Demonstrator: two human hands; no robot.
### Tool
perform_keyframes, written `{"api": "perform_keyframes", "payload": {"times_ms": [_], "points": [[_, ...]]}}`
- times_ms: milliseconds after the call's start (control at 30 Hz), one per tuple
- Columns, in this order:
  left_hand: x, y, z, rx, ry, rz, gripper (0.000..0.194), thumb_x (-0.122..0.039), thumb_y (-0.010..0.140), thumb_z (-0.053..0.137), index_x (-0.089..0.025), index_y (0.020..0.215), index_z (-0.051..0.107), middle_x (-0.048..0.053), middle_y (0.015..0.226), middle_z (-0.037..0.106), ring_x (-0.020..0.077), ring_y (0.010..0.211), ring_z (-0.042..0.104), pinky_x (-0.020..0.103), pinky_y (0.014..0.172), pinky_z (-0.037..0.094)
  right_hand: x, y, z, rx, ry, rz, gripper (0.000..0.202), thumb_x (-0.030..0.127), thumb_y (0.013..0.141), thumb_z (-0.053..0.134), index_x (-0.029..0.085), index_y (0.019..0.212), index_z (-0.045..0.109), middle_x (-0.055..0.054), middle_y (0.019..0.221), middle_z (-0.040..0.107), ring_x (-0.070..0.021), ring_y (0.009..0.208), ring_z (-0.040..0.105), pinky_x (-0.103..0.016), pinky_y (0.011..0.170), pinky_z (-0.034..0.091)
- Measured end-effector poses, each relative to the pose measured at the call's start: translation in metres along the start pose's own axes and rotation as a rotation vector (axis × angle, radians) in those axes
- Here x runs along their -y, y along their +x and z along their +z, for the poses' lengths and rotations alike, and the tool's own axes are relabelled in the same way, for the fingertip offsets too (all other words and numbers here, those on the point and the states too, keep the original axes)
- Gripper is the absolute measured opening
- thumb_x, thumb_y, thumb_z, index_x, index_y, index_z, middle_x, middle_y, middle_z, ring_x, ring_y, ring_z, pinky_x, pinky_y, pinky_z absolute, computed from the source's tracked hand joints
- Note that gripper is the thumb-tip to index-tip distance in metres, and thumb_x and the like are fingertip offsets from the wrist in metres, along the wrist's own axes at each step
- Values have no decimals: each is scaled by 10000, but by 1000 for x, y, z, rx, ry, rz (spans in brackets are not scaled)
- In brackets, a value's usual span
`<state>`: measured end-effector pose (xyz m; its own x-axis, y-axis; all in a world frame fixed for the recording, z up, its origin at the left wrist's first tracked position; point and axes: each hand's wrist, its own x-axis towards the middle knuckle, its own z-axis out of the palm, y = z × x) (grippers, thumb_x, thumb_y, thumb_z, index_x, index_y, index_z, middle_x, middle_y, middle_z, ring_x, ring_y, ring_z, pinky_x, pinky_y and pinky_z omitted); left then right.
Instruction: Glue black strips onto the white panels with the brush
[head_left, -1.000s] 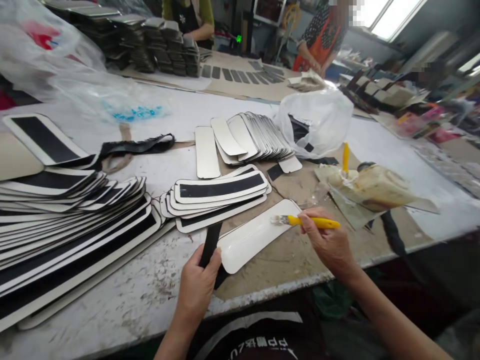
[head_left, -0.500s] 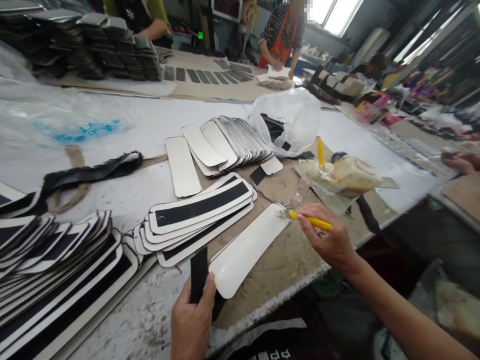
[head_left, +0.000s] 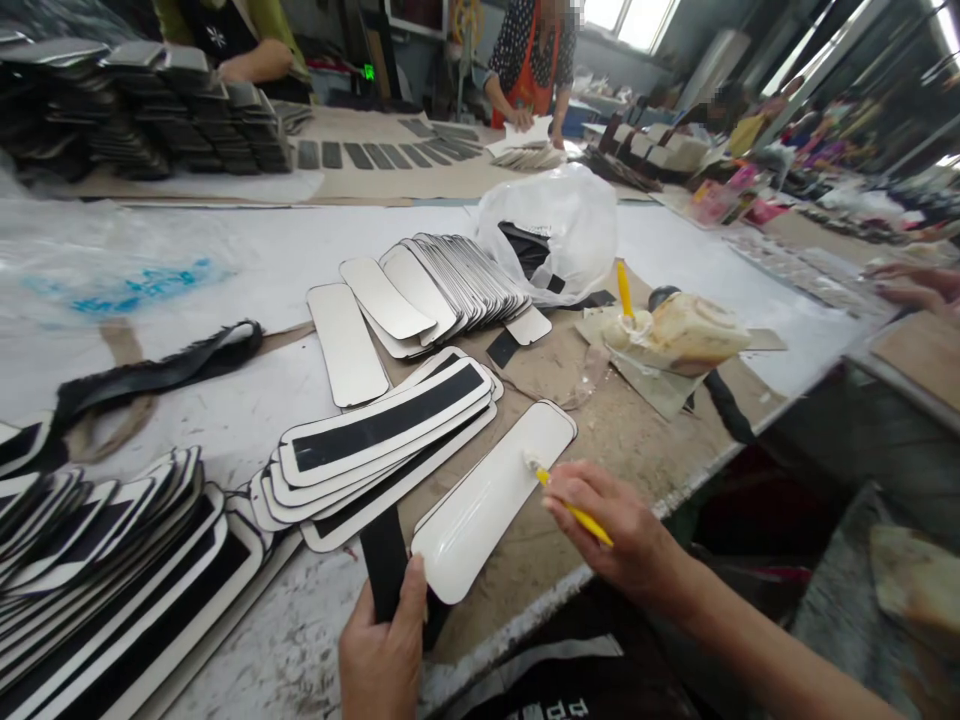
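In a workshop, a stained white worktable (head_left: 300, 615) was partly covered by brown paper (head_left: 615, 430). A yellow-handled brush (head_left: 592, 525) was gripped by the right hand's (head_left: 619, 525) closed fingers, bristles on a white panel (head_left: 487, 510). A black strip (head_left: 384, 560) was pinched by the left hand (head_left: 386, 645) beside the panel's near end. The panel was laid on the paper, its long axis slanted from near left to far right. Black-striped panels (head_left: 386, 420) were stacked to its left.

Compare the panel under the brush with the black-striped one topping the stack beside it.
The brushed panel is plain white; the striped panel has a black band. The brushed panel slants more steeply in view than the striped panel. Both are long, with rounded corners.
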<state>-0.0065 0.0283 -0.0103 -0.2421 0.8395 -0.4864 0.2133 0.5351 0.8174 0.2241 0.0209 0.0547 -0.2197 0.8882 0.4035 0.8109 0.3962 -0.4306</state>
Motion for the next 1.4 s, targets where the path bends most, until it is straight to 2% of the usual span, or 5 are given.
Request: {"api": "perform_keyframes", "payload": {"times_ms": [267, 533, 900, 1067, 1400], "points": [[4, -4, 1, 35, -104, 94, 534, -618, 681, 613, -119, 870, 631, -18, 533, 513, 155, 537, 469, 269, 542, 395, 7, -13, 4, -119, 90, -5, 200, 54, 829, 545, 171, 987, 580, -74, 887, 594, -181, 883, 568, -303, 788, 484], [4, -5, 3, 81, -192, 162, 375, -499, 773, 588, -134, 859, 594, -48, 516, 459, 124, 506, 416, 245, 514, 349, 43, -12, 33, -120, 645, 241, 139, 132, 889, 474, 199, 840, 586, -30, 741, 585, -178, 777, 578, -316, 695, 489], [3, -7, 6, 57, -200, 181, 392, -492, 748, 606, -124, 883, 591, -46, 508, 470, 121, 500, 421, 241, 502, 356, 31, -12, 32, -156, 630, 214, 156, 156, 891, 483, 186, 772, 579, -30, 731, 573, -167, 748, 571, -300, 677, 475], [7, -5, 7, 53, -192, 199, 420, -500, 743, 622, -118, 912, 583, -43, 520, 478, 126, 506, 422, 250, 496, 347, -2, -15, 29, -212, 427, 174, 116, 167, 886, 499, 184, 806, 581, -42, 765, 580, -173, 761, 572, -322, 713, 480], [1, -8, 5, 9, -81, 205, 494, -573, 700, 623, -121, 898, 594, -32, 507, 489, 152, 505, 442, 275, 493, 362, -61, -16, -20, -314, 24, -11, 89, 148, 852, 535, 197, 894, 595, -67, 823, 607, -193, 798, 596, -339, 744, 509]]}}
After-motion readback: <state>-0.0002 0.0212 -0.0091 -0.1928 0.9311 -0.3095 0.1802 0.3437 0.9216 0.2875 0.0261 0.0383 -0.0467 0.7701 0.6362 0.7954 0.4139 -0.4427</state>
